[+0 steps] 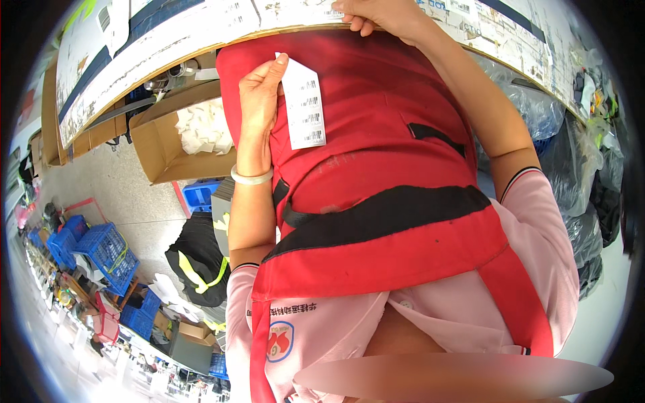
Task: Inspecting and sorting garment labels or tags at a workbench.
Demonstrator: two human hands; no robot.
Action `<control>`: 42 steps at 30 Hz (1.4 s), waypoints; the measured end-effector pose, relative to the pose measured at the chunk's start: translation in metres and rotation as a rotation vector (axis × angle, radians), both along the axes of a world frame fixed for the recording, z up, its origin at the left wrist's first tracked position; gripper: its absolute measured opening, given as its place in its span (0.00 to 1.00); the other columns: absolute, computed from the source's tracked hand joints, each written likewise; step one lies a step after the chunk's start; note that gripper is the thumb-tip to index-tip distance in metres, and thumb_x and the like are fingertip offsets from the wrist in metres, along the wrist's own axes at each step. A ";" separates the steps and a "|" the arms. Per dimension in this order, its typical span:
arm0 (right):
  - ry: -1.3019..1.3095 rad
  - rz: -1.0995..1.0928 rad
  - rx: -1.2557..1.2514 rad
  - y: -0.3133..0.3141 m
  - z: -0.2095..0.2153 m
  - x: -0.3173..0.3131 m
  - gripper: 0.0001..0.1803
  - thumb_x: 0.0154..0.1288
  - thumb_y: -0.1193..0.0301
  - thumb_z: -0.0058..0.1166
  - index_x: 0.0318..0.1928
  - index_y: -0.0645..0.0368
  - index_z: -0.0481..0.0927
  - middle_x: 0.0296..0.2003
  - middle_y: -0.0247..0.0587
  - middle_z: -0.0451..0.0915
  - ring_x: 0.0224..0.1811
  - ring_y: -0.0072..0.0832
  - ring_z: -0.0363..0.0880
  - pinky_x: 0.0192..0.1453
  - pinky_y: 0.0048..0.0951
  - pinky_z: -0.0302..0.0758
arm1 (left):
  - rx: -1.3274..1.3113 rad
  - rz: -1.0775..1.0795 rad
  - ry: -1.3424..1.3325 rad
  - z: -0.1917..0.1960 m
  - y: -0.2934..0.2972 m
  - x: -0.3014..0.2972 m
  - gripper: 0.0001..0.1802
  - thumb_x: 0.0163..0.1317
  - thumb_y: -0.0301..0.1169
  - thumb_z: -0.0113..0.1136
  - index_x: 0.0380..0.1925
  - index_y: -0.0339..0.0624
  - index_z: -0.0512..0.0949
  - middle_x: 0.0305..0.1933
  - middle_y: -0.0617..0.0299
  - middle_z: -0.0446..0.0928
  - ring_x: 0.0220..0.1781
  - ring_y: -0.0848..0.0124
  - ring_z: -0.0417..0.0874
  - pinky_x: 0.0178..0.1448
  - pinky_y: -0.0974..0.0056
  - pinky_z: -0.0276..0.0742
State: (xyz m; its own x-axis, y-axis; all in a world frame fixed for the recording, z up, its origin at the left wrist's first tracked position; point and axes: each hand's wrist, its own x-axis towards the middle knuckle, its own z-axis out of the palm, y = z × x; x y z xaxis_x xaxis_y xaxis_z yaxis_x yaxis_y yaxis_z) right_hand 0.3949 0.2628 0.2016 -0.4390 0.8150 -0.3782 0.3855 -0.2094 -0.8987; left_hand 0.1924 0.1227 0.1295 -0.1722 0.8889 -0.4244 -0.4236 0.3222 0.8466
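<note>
My left hand (262, 91) is closed, thumb against fingers, on the upper edge of a white strip of barcode labels (306, 111). The strip hangs in front of the red apron (376, 101), with several printed labels in a column. At the table edge, my right hand (386, 15) has its fingers curled together on the worn white tabletop (289, 15). Its fingertips are beside a barcode print at the top of the picture. Whether they pinch a small label there is hard to make out.
Below the table on the left, an open cardboard box (158, 151) holds cream-coloured pieces (203, 127). Blue plastic crates (111, 255) and a black bundle with a yellow-green strip (198, 258) lie on the floor. Clear plastic bags (571, 161) hang or pile at the right.
</note>
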 end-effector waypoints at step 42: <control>0.096 -0.054 0.025 0.004 0.012 0.046 0.09 0.66 0.69 0.54 0.34 0.63 0.79 0.21 0.34 0.78 0.20 0.18 0.74 0.22 0.18 0.70 | -0.006 0.057 -0.095 -0.005 0.003 -0.004 0.10 0.65 0.31 0.60 0.34 0.33 0.82 0.30 0.64 0.80 0.29 0.79 0.77 0.35 0.75 0.73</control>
